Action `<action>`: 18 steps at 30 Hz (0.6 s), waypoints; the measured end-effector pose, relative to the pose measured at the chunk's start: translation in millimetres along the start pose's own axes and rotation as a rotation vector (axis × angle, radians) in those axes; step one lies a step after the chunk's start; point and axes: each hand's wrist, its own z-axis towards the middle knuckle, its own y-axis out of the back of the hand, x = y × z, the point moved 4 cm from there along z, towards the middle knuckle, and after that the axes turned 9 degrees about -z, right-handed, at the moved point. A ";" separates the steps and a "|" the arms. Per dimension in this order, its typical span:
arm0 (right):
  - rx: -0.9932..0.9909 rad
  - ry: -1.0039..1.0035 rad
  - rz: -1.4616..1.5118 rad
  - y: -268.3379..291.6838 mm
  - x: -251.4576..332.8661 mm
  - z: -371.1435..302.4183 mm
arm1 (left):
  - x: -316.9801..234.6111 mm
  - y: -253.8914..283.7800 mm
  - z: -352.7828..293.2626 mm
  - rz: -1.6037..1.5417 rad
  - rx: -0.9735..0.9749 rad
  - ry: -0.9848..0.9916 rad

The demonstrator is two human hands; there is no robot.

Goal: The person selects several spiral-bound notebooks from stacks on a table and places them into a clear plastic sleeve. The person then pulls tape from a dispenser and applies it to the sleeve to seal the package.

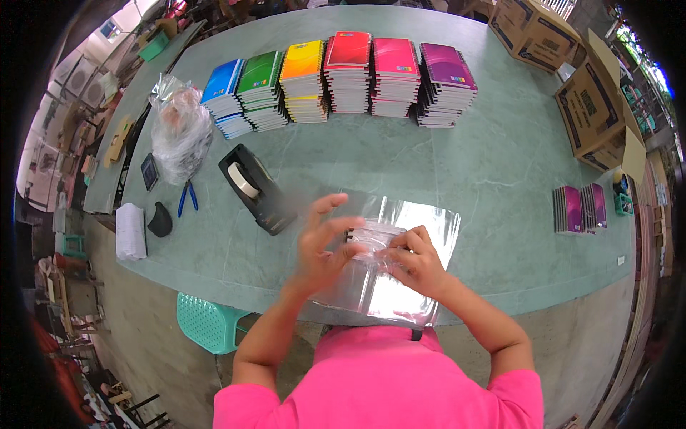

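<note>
1. Apparently midway: right hand [416,262] pinches the film-covered notebook bundle [375,236] atop plastic sheets [400,292]; left hand [321,247] spread, its hold unclear.
2. Purple stacks [569,209] at right seem done; six coloured stacks [348,80] behind seem unwrapped.

From my remote station I look into a packing workshop: a broad green table [500,168] bears stacked notebooks [348,79], clear plastic film [411,289] and a tape dispenser [269,207]; cardboard boxes [589,111] stand at its right, a plastic stool [209,322] below.
</note>
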 end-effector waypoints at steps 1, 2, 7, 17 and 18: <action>-0.023 -0.037 0.023 -1.0 -0.8 0.1 | -2.8 3.7 4.4 -0.023 0.019 0.031; -0.021 -0.062 0.020 -1.2 -1.7 0.5 | -3.4 4.2 7.3 -0.046 0.039 0.062; 0.043 -0.095 -0.012 -0.9 -4.0 6.7 | 29.5 -15.1 -4.6 -0.254 0.203 0.489; 0.341 -0.592 0.337 0.0 -29.7 30.6 | 28.9 -13.0 27.9 0.131 0.404 0.071; 0.308 -0.554 0.294 3.4 -28.9 32.0 | 24.3 -15.4 27.0 0.208 0.440 0.051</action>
